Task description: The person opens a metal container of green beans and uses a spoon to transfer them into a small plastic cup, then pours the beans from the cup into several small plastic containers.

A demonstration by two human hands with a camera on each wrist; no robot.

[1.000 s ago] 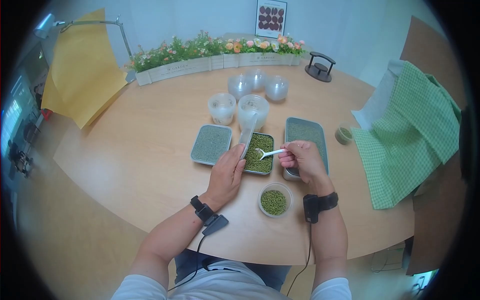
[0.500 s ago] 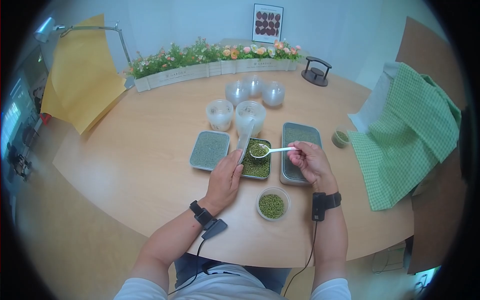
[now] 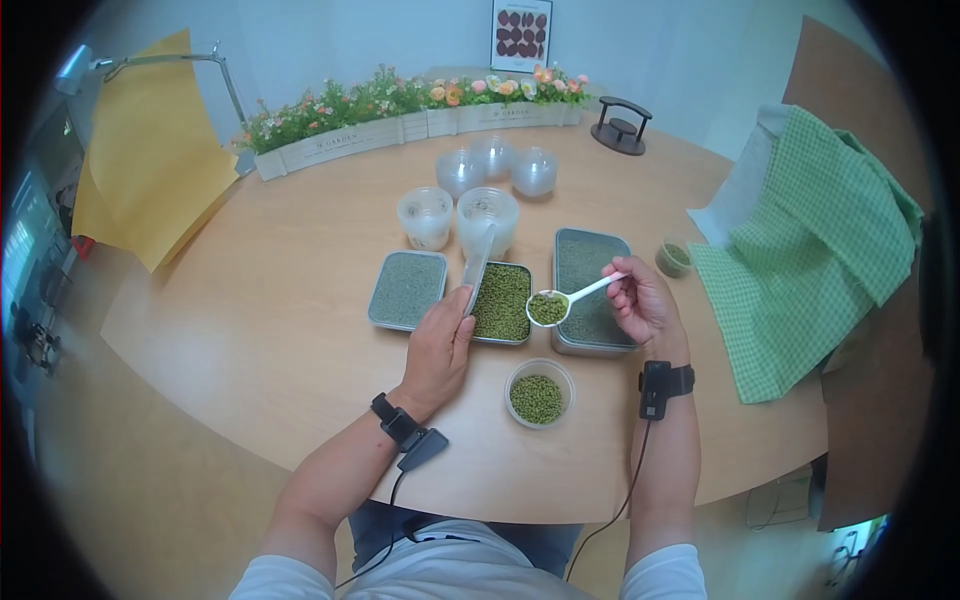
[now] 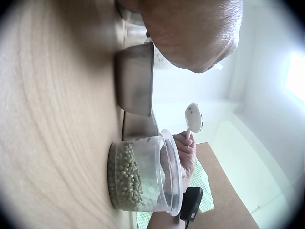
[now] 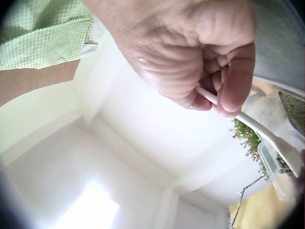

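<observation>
My right hand (image 3: 645, 305) pinches the handle of a white spoon (image 3: 590, 288), whose bowl, filled with green beans, hangs over the left edge of the right-hand lidded tin (image 3: 592, 262). In the right wrist view the thumb and fingers close round the handle. My left hand (image 3: 438, 345) holds a translucent lid (image 3: 480, 270) upright at the left side of the open tin of green beans (image 3: 503, 303). Nearer me stands a round clear cup (image 3: 540, 393) partly filled with green beans; the left wrist view shows this cup (image 4: 143, 174) from the side.
A lidded tin (image 3: 408, 290) sits at the left. Behind are two tall tubs (image 3: 487, 222), several clear cups (image 3: 534, 173) and flower boxes (image 3: 345, 145). At the right are a small cup (image 3: 674, 258) and a green checked cloth (image 3: 800, 270).
The spoon has risen out of the bean tin with beans in it and moved right, with my right hand. My left hand still holds the lid. The head view has shifted slightly.
</observation>
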